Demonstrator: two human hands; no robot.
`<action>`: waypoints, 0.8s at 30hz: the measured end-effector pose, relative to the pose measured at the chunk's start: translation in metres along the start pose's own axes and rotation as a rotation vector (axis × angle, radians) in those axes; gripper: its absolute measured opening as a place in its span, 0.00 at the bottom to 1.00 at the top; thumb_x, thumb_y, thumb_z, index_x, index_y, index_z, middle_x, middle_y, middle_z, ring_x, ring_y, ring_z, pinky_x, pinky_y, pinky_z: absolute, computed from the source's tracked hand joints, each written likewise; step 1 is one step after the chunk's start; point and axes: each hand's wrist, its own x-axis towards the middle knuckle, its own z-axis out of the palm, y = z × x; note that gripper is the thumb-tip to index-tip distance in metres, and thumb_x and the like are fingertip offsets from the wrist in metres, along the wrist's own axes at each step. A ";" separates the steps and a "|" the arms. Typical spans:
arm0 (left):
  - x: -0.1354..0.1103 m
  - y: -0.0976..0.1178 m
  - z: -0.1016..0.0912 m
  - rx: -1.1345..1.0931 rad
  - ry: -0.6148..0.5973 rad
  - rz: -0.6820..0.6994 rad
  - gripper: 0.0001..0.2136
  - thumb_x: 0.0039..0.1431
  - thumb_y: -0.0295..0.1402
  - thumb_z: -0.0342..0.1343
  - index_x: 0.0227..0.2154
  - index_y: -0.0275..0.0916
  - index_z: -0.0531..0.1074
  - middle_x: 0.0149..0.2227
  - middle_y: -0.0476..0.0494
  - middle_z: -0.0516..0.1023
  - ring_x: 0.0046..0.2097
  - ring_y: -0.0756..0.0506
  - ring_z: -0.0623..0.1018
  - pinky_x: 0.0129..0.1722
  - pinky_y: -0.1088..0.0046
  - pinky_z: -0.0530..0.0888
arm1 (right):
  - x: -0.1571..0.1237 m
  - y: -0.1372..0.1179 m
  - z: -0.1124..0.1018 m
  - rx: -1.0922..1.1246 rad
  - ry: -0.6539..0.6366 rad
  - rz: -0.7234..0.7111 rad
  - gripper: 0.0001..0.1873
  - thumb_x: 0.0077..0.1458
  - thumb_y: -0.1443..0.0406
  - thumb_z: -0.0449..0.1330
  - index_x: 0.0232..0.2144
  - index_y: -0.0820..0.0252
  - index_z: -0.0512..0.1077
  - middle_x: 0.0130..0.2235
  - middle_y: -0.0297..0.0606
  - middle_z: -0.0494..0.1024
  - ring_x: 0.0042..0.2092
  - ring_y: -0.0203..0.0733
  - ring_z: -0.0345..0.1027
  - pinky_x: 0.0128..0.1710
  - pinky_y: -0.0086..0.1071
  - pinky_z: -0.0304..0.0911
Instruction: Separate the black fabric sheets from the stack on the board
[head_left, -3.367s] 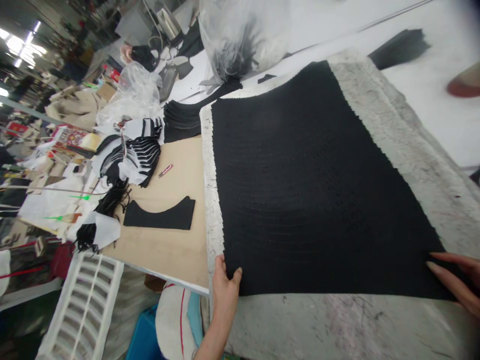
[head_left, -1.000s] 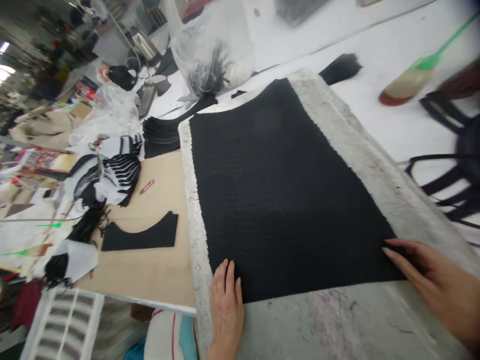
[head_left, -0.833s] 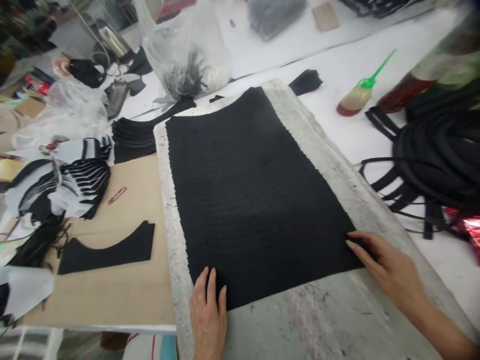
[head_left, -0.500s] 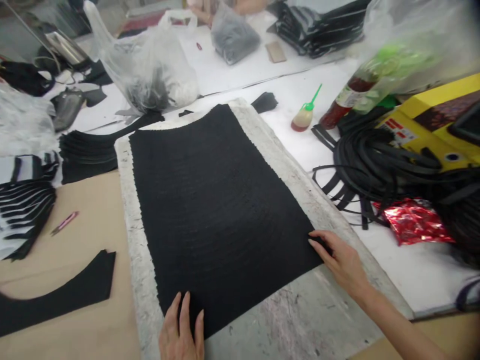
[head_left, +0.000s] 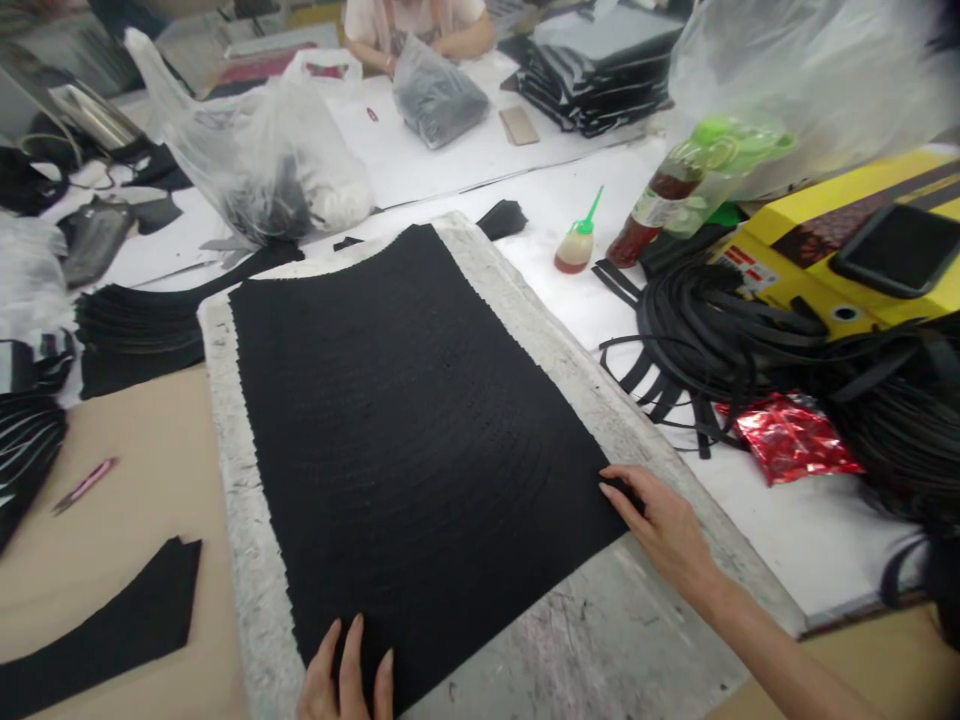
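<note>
The left hand [head_left: 345, 685] lies with fingers spread on the near left corner of a large black sheet [head_left: 420, 430]; the right hand [head_left: 667, 525] has its fingertips at the near right corner, and whether they pinch it is hard to tell. At far right, a yellow box [head_left: 791, 212] carries a dark device [head_left: 896, 250]; at far left is a see-through plastic bag [head_left: 315, 130] with dark pieces inside. Near the box stand a bottle [head_left: 660, 195] of dark red liquid and a smaller squeeze bottle [head_left: 574, 247], reddish at the bottom. Bare grey board [head_left: 570, 640] borders the sheet left, right and near. Around it spread a white table [head_left: 540, 190] and, left, a tan surface [head_left: 142, 430]; a person [head_left: 420, 25] is at the far side.
</note>
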 end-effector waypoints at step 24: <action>0.002 0.002 -0.020 -0.060 -0.250 -0.081 0.20 0.62 0.32 0.53 0.57 0.39 0.65 0.58 0.36 0.67 0.57 0.38 0.68 0.52 0.54 0.73 | 0.007 -0.021 0.003 -0.358 0.034 -0.458 0.23 0.67 0.51 0.45 0.45 0.59 0.72 0.42 0.47 0.74 0.43 0.56 0.67 0.42 0.49 0.61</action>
